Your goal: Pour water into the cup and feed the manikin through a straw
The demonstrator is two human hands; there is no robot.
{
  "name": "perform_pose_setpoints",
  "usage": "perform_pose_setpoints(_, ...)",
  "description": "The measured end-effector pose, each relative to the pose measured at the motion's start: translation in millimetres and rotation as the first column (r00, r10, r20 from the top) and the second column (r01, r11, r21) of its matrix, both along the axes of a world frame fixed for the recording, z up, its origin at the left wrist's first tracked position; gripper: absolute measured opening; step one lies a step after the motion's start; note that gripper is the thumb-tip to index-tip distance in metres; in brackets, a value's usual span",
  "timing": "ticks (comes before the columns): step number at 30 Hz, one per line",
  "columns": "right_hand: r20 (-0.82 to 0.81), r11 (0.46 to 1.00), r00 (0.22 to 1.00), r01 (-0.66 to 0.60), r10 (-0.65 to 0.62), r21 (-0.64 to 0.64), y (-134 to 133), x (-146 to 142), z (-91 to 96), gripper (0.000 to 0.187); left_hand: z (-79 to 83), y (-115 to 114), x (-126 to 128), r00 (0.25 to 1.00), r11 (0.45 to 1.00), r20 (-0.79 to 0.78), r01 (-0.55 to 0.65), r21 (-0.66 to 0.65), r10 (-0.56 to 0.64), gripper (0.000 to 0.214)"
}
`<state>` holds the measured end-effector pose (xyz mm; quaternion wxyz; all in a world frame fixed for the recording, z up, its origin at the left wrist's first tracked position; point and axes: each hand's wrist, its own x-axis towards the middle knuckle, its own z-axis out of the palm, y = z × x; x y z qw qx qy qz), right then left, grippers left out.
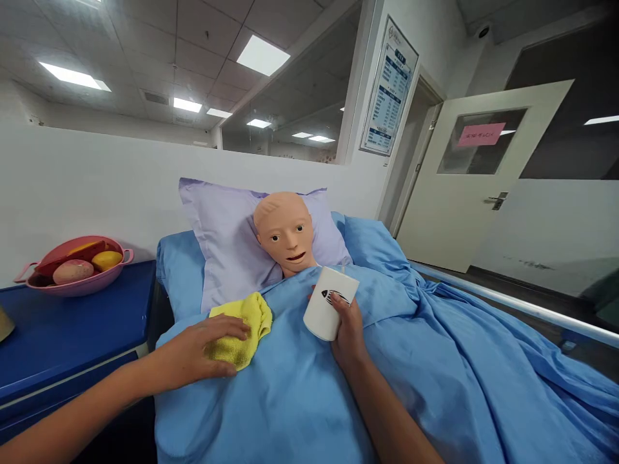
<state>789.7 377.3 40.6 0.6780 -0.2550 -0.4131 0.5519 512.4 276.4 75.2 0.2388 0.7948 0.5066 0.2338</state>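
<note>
A white mug (323, 310) with a small black drawing is held in my right hand (349, 328), thumb across its side and fingers mostly hidden behind it. It leans to one side, just below the chin of a mannequin head (284, 232). Part of a thin pale stick or straw (343, 268) shows at its upper edge. My left hand (203, 351) is curved round a bunched yellow cloth (258, 317), which lies against the blue blanket (285, 399). The mannequin head rests face up on a lilac pillow (225, 238), with the blanket drawn up to its neck.
On the left, a blue bedside cabinet (111, 322) bears a pink basket (80, 287) of fruit. A tan object (4, 325) shows at the left edge. A bed rail (522, 308) runs along the right side. Behind it, a door (483, 193) stands ajar.
</note>
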Motion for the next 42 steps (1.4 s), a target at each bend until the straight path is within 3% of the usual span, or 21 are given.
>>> perform_pose_setpoints(3, 0.016, 1.000, 1.000, -0.002, 0.002, 0.000, -1.3, 0.4, 0.9, 0.042, -22.4, 10.0, 16.0, 0.989, 0.984, -0.044, -0.135, 0.115, 0.141, 0.057)
perform_pose_setpoints(5, 0.014, 1.000, 1.000, -0.001, 0.001, 0.000, -1.9, 0.5, 1.5, 0.045, -37.1, 17.6, 24.3, 0.977, 0.969, -0.139, -0.130, 0.212, 0.161, 0.068)
perform_pose_setpoints(7, 0.005, 1.000, 1.000, -0.002, 0.002, -0.006, -2.0, 0.2, 1.9, 0.047, -47.7, 22.7, 29.3, 0.963, 0.950, -0.219, -0.089, 0.298, 0.159, 0.061)
perform_pose_setpoints(10, 0.009, 1.000, 1.000, -0.004, 0.005, -0.023, -1.5, 0.0, 2.4, 0.046, -53.8, 25.1, 30.4, 0.959, 0.919, -0.234, -0.059, 0.389, 0.161, 0.040)
perform_pose_setpoints(13, 0.019, 0.999, 1.000, 0.006, -0.006, -0.033, -1.1, 0.2, 2.8, 0.048, -47.6, 24.1, 29.0, 0.978, 0.901, -0.134, -0.091, 0.424, 0.162, 0.031)
perform_pose_setpoints(15, 0.023, 1.000, 1.000, 0.009, -0.008, -0.030, -1.0, 0.4, 2.9, 0.049, -37.6, 23.2, 29.5, 0.978, 0.906, 0.005, -0.195, 0.377, 0.208, 0.025)
perform_pose_setpoints(17, 0.028, 1.000, 1.000, 0.004, -0.003, -0.030, -0.9, 0.4, 2.7, 0.049, -25.5, 23.2, 31.1, 0.932, 0.911, 0.196, -0.346, 0.225, 0.306, 0.021)
perform_pose_setpoints(20, 0.015, 0.999, 1.000, 0.005, -0.005, -0.038, -0.8, 0.1, 1.9, 0.051, -11.2, 27.2, 33.8, 0.744, 0.870, 0.499, -0.491, -0.041, 0.444, 0.022)
perform_pose_setpoints(22, 0.003, 0.999, 1.000, 0.012, -0.011, -0.041, -0.7, -0.1, 1.3, 0.053, -7.3, 32.3, 37.3, 0.625, 0.838, 0.626, -0.539, -0.086, 0.466, 0.024)
perform_pose_setpoints(23, 0.002, 0.999, 1.000, 0.013, -0.013, -0.041, -0.8, -0.2, 1.1, 0.054, -7.1, 35.2, 40.3, 0.600, 0.826, 0.653, -0.560, -0.070, 0.462, 0.025)
perform_pose_setpoints(24, 0.003, 0.999, 1.000, 0.013, -0.013, -0.041, -0.8, -0.2, 1.0, 0.054, -8.0, 37.8, 44.2, 0.604, 0.818, 0.654, -0.574, -0.042, 0.457, 0.025)
perform_pose_setpoints(26, 0.006, 0.999, 1.000, 0.012, -0.012, -0.038, -0.9, 0.0, 1.0, 0.053, -12.9, 41.4, 54.4, 0.697, 0.836, 0.574, -0.547, 0.036, 0.431, 0.026)
perform_pose_setpoints(30, 0.017, 0.999, 1.000, 0.009, -0.009, -0.044, 0.1, 0.5, 0.9, 0.051, -34.8, 40.2, 71.5, 0.942, 0.913, 0.129, -0.333, 0.233, 0.311, 0.045)
perform_pose_setpoints(32, 0.020, 0.999, 1.000, 0.006, -0.005, -0.041, 0.9, 0.7, 0.6, 0.051, -49.0, 37.9, 70.5, 0.965, 0.918, -0.069, -0.219, 0.331, 0.255, 0.061)
perform_pose_setpoints(34, 0.019, 1.000, 1.000, 0.004, -0.003, -0.030, 1.3, 0.7, 0.4, 0.050, -61.5, 37.2, 61.8, 0.959, 0.894, -0.155, -0.153, 0.421, 0.237, 0.066)
perform_pose_setpoints(37, 0.036, 1.000, 0.999, -0.007, 0.007, -0.018, 1.1, 0.2, 0.2, 0.048, -70.6, 39.4, 41.9, 0.942, 0.829, -0.158, -0.172, 0.532, 0.297, 0.063)
perform_pose_setpoints(39, 0.050, 1.000, 0.999, -0.010, 0.011, -0.022, 1.3, -0.5, -0.7, 0.048, -67.2, 41.6, 31.8, 0.933, 0.804, -0.108, -0.233, 0.548, 0.343, 0.066)
perform_pose_setpoints(42, 0.062, 1.000, 0.998, -0.005, 0.006, -0.014, 3.2, -1.3, -3.2, 0.051, -46.5, 43.0, 30.5, 0.912, 0.837, 0.096, -0.406, 0.367, 0.400, 0.058)
